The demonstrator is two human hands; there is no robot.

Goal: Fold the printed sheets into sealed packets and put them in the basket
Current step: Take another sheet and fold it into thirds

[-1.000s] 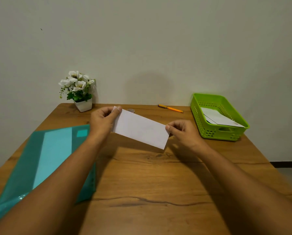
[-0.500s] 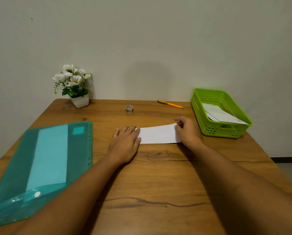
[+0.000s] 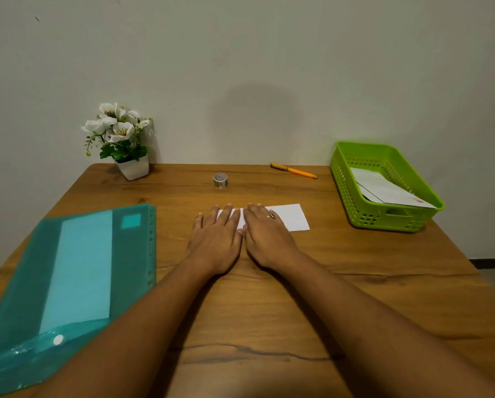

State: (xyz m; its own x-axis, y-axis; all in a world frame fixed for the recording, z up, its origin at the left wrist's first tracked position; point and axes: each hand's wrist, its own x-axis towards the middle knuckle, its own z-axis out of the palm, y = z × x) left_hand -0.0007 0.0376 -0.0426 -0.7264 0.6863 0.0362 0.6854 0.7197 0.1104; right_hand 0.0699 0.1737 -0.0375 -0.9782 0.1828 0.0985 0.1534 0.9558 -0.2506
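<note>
Two bare forearms enter from the lower edge of the view, with no sleeves, watch or wristband visible on either. The left hand (image 3: pixel 216 242) carries no jewellery. The right hand (image 3: pixel 266 239) wears one ring (image 3: pixel 272 216) on a finger, metallic, with a small raised top; finer detail cannot be told.

Right hand (image 3: pixel 266 234) slid left along the folded sheet (image 3: pixel 292 216) to meet left hand (image 3: pixel 216 239)

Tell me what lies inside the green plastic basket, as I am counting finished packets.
Inside the green plastic basket, white folded paper leans against its right wall; a dark edge line suggests at least two overlapping pieces. The near wall hides their lower parts, so an exact count is impossible.
</note>
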